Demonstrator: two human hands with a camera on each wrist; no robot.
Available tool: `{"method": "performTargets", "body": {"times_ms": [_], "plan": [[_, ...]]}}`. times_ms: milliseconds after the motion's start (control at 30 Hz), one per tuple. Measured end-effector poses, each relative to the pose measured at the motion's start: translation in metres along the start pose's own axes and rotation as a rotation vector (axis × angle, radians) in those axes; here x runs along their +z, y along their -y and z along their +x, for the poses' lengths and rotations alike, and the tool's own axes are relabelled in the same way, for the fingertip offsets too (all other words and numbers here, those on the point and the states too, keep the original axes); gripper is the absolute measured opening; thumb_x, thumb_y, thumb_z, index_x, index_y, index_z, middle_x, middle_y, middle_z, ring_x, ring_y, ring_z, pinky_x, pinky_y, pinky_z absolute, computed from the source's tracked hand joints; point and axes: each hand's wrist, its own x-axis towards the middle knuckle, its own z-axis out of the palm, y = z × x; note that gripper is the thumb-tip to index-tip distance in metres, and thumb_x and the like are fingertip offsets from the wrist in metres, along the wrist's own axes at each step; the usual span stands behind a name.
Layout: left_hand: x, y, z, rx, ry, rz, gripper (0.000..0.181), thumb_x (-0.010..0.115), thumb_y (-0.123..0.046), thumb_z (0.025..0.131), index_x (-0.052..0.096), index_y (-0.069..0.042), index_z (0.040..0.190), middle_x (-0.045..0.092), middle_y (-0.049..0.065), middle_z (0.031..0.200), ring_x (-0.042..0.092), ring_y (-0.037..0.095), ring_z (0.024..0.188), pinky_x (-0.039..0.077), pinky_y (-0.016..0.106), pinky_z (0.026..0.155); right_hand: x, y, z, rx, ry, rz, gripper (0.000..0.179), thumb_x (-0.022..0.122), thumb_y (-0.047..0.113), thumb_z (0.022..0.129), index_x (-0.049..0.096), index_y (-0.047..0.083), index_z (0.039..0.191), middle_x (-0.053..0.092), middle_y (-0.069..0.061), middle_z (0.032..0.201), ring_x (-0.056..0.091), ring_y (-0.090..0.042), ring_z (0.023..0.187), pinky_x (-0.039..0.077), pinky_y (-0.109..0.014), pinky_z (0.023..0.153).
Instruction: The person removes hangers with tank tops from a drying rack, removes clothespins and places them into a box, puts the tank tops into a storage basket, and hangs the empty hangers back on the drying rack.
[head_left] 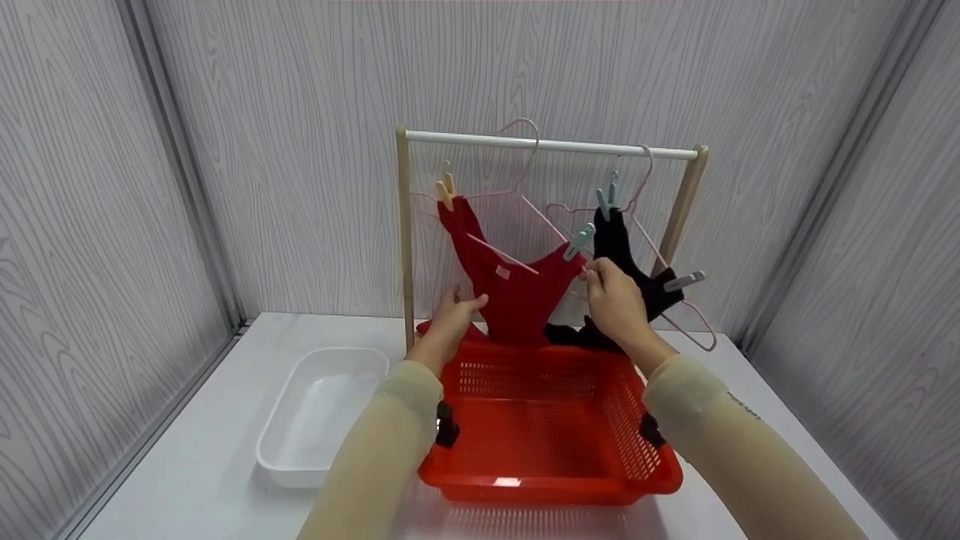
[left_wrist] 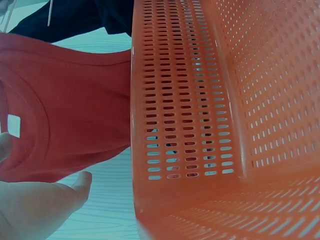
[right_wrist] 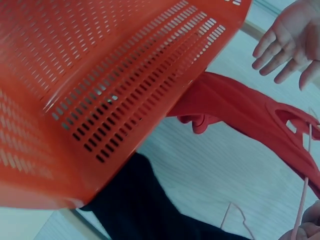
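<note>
A red tank top (head_left: 517, 300) hangs from a pink wire hanger (head_left: 502, 256), with a yellow clothespin (head_left: 446, 192) on its left strap and a green clothespin (head_left: 579, 241) on its right one. At the right strap, my right hand (head_left: 616, 300) pinches the pink hanger's end; the right wrist view shows the wire running into the fingers (right_wrist: 311, 225). My left hand (head_left: 450, 324), fingers extended, is beside the top's left edge; in the right wrist view its palm (right_wrist: 297, 40) holds nothing. The top's lower part drops behind the red basket (head_left: 547, 484).
A black garment (head_left: 622, 247) hangs on another pink hanger (head_left: 697, 334) at the right, clipped by a green clothespin (head_left: 606, 199) and a grey clothespin (head_left: 684, 281). The rack's white rail (head_left: 577, 147) spans both. A white tub (head_left: 319, 472) stands left of the basket.
</note>
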Motion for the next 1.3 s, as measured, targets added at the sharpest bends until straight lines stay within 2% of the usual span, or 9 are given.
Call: {"method": "performTargets", "body": {"times_ms": [233,367,533,767,900,1133,1300], "plan": [[0.004,0.004,0.003,0.037,-0.015,-0.021,0.083,0.064,-0.026,0.097,0.013,-0.014,0.161,0.01,0.016,0.166,0.007,0.032,0.153,0.011,0.05,0.122,-0.015,-0.018,-0.009,-0.049,-0.038,0.033,0.019,0.049,0.012,0.103,0.063,0.0,0.102,0.07,-0.016,0.103,0.064,-0.032,0.096,0.046,-0.048,0.086],[0.005,0.007,0.003,0.054,-0.015,-0.006,0.085,0.066,-0.025,0.096,0.014,-0.018,0.161,0.013,0.016,0.166,0.009,0.033,0.152,0.012,0.053,0.121,-0.023,-0.027,-0.016,-0.066,-0.033,0.044,0.018,0.05,0.011,0.103,0.062,-0.001,0.099,0.069,-0.016,0.099,0.061,-0.03,0.091,0.045,-0.047,0.084],[0.004,0.009,0.002,0.059,-0.009,0.013,0.088,0.069,-0.024,0.094,0.012,-0.016,0.161,0.015,0.016,0.165,0.011,0.034,0.152,0.013,0.054,0.121,-0.031,-0.035,-0.024,-0.088,-0.015,0.065,0.017,0.049,0.01,0.103,0.062,-0.001,0.098,0.068,-0.016,0.097,0.059,-0.026,0.088,0.045,-0.042,0.08],[0.005,0.008,0.005,0.122,0.02,0.009,0.089,0.073,-0.018,0.091,0.017,-0.012,0.16,0.021,0.014,0.164,0.018,0.034,0.151,0.017,0.053,0.12,-0.035,-0.04,-0.03,-0.09,0.012,0.104,0.018,0.048,0.009,0.104,0.061,-0.002,0.098,0.066,-0.015,0.096,0.055,-0.022,0.085,0.044,-0.036,0.079],[0.006,0.009,0.006,0.135,0.038,-0.001,0.09,0.075,-0.014,0.088,0.019,-0.01,0.159,0.026,0.014,0.163,0.022,0.033,0.15,0.02,0.051,0.12,-0.036,-0.041,-0.032,-0.086,0.019,0.114,0.018,0.048,0.009,0.104,0.061,-0.002,0.098,0.065,-0.013,0.094,0.055,-0.022,0.086,0.043,-0.035,0.078],[0.005,0.01,0.007,0.172,0.04,0.02,0.095,0.078,-0.011,0.083,0.02,-0.009,0.158,0.026,0.014,0.163,0.022,0.033,0.15,0.02,0.052,0.12,-0.037,-0.044,-0.038,-0.103,0.034,0.141,0.019,0.048,0.009,0.104,0.061,-0.002,0.098,0.063,-0.012,0.093,0.053,-0.017,0.085,0.043,-0.026,0.076],[0.006,0.012,0.005,0.168,0.059,0.026,0.099,0.079,-0.009,0.082,0.017,-0.009,0.159,0.027,0.014,0.162,0.023,0.032,0.15,0.021,0.05,0.12,-0.04,-0.044,-0.044,-0.095,0.041,0.154,0.017,0.048,0.007,0.104,0.06,-0.002,0.097,0.063,-0.013,0.093,0.053,-0.017,0.085,0.043,-0.024,0.075]]}}
